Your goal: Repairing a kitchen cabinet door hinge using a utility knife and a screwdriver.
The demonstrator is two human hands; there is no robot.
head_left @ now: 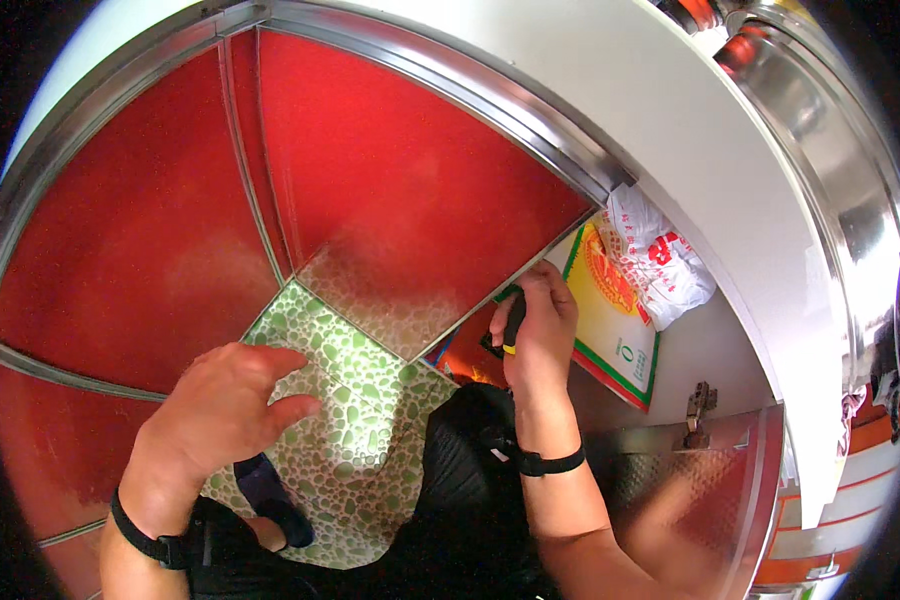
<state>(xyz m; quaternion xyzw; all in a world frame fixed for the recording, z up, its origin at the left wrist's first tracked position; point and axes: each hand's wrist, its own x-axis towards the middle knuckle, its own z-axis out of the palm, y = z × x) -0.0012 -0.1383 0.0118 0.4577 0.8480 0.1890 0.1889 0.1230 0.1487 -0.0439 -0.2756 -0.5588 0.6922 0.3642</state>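
My right hand (545, 325) is closed around a black handle with a yellow edge (514, 322). What kind of tool it belongs to is hidden by my fingers. This hand is at the opening of a low cabinet, beside a yellow, white and green flat package (615, 310) inside it. My left hand (220, 405) hangs in front of the red cabinet doors, thumb and fingers apart, with nothing in it. An open cabinet door (700, 510) stands by my right forearm, and a metal hinge (700, 412) joins it to the cabinet.
A white plastic bag with red print (660, 260) is crumpled in the cabinet. Glossy red doors (400, 170) with metal trim run along the front, below a white countertop (610, 90). Shiny metal pots (820, 120) stand at upper right. The pebble-patterned floor (360, 400) has a bright patch.
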